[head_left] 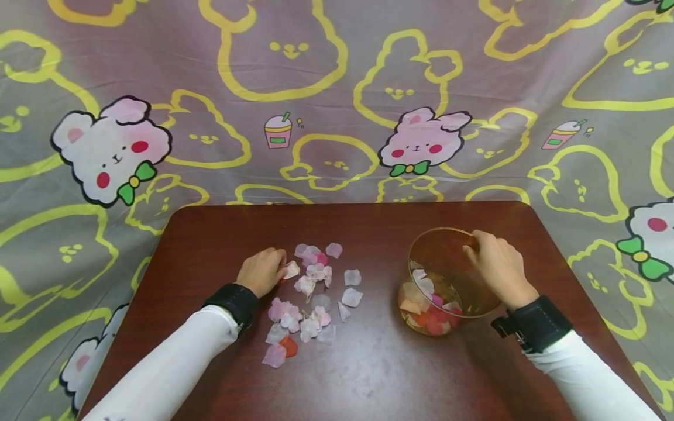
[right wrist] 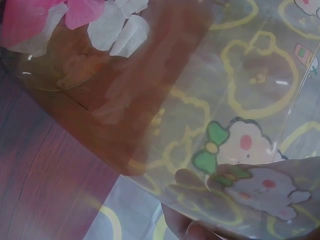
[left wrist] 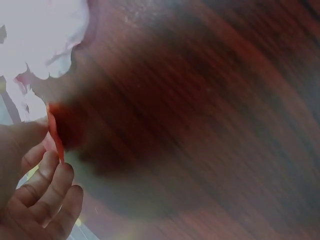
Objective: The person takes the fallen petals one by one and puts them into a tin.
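Between the thumb and fingertips of the left hand (head_left: 261, 272), a thin, curved, red-orange petal (left wrist: 55, 132), pinched nearly on edge. Hard beside that pinch, on the side toward the other hand, a crumpled, pale pink-white petal (head_left: 291, 269); held or merely touching, impossible to tell.

Well to the right of the pinch, firmly in the grasp of the right hand (head_left: 497, 269), the edge of a see-through, amber-tinted, round container (head_left: 447, 257) with a thin golden rim. Below this grasp, down at the container's bottom, a loose heap of orange, red, pink and white petals (head_left: 437, 316).

Just outward from the left pinch, in the way between both hands, ruffled white-and-pink blossoms (head_left: 317, 272), with flat, translucent whitish petals (head_left: 352, 297) closer to the container. Farther from the person than the pinch, pale lilac petals (head_left: 308, 253) around one bright pink petal (head_left: 321, 258). On the near side, pinkish clustered blossoms (head_left: 284, 314), then a flat orange petal (head_left: 288, 346) touching a lilac-pink petal (head_left: 274, 355).

Behind each grip, a black wristband (head_left: 231, 305) and a white sleeve (head_left: 174, 356). Under both, a dark red-brown, wood-grained table (head_left: 379, 374); past its far edge, a grey cloth (head_left: 337, 123) with yellow outlines and green-bowed rabbits.
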Tool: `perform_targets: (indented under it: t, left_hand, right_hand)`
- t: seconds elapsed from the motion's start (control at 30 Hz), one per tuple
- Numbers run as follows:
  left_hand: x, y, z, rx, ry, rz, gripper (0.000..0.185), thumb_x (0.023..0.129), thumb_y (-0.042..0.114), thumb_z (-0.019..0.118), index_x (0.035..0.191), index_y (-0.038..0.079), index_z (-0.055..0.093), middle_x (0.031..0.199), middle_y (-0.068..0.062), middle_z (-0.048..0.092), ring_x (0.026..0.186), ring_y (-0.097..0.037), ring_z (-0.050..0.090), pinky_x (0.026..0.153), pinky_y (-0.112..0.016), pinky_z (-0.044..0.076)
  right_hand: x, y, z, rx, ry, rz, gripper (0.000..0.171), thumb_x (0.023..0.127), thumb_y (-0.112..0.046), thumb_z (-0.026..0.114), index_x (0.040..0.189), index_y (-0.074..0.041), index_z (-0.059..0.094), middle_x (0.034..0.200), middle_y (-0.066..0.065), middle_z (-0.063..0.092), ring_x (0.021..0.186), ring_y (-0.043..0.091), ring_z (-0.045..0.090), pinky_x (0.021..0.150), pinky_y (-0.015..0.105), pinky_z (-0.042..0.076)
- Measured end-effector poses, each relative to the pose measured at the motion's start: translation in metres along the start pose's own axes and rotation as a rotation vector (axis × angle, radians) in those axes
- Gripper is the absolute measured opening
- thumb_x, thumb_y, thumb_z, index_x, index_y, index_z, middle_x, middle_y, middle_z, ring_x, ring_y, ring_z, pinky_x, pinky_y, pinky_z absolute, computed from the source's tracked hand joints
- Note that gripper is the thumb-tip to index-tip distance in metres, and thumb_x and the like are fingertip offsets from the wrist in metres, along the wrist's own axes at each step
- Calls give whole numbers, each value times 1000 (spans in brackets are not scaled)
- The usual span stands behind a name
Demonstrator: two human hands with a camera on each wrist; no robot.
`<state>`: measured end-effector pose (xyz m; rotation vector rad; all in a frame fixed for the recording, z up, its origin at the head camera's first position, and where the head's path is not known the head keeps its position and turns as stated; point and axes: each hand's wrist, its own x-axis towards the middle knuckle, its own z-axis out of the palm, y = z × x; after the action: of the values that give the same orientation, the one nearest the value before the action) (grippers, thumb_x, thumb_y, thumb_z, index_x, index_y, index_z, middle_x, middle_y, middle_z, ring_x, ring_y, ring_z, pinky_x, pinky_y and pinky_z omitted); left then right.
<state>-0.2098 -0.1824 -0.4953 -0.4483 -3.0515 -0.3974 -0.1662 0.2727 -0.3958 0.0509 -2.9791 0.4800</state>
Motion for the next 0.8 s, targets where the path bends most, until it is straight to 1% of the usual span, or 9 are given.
perform_targets:
  t: [0.1, 0.23, 0.33, 0.37, 0.43, 0.5, 0.6, 0.7, 0.8]
  left_hand:
    - [0, 1, 1, 0, 12, 8, 11, 86, 9, 76, 84, 7, 65, 74, -8, 59, 65, -22, 54, 60, -37, 48]
    - [-1, 0, 4, -5, 26, 10, 13, 86, 3, 72, 79, 8, 62, 72, -8, 57, 65, -23, 54, 58, -36, 46]
    - [-1, 0, 5, -11, 49, 17, 7, 88, 5, 71, 88, 4, 64, 78, -13, 62, 70, -28, 61, 62, -41, 52]
    - [-1, 0, 5, -16, 55, 15, 8, 89, 6, 71, 93, 3, 65, 82, -15, 63, 74, -30, 63, 65, -44, 55]
    - [-2, 0, 5, -26, 57, 4, 15, 91, 8, 71, 102, -1, 66, 89, -19, 66, 80, -35, 66, 73, -48, 58]
    - [-2, -1, 5, -43, 46, -23, 22, 91, 9, 72, 109, -2, 66, 96, -22, 67, 85, -38, 68, 78, -51, 58]
    - [-1, -1, 4, -58, 23, -58, 27, 90, 9, 73, 113, -3, 66, 100, -24, 67, 88, -41, 68, 81, -53, 57]
    - [0, -1, 2, -66, -3, -83, 25, 89, 11, 74, 110, -2, 66, 99, -22, 68, 87, -39, 68, 79, -53, 57]
    - [1, -1, -1, -79, -25, -100, 17, 90, 11, 73, 102, 2, 66, 93, -18, 68, 80, -33, 66, 73, -49, 55]
  right_hand:
    - [0, 0, 0, -1, -3, 1, 15, 96, -17, 66, 92, -3, 63, 67, 11, 61, 55, 25, 54, 46, 34, 34]
    - [0, -1, 0, 0, -8, 3, 15, 97, -18, 66, 94, -3, 63, 68, 12, 61, 55, 25, 54, 46, 34, 34]
    - [0, 0, 0, -1, -12, 6, 16, 97, -18, 66, 96, -2, 64, 70, 12, 62, 56, 25, 54, 47, 34, 35]
    - [0, 0, 0, 0, -12, 6, 16, 97, -18, 66, 96, -2, 64, 70, 12, 62, 56, 25, 54, 47, 34, 35]
    - [-1, 0, 0, -1, -10, 4, 16, 97, -18, 66, 96, -2, 64, 71, 13, 63, 57, 25, 55, 47, 35, 35]
    - [-1, 0, 0, -1, -5, 1, 16, 97, -18, 66, 97, -2, 65, 72, 13, 64, 58, 26, 56, 48, 35, 36]
    - [-1, 0, 0, 0, -1, -2, 15, 96, -18, 66, 96, -3, 65, 72, 12, 64, 58, 26, 56, 48, 35, 36]
    - [-1, 0, 1, -1, 0, 1, 15, 96, -18, 66, 95, -3, 64, 72, 12, 63, 59, 26, 56, 48, 35, 36]
    - [0, 0, 1, -5, 0, 2, 15, 96, -18, 66, 94, -3, 64, 72, 12, 63, 59, 26, 56, 49, 36, 37]
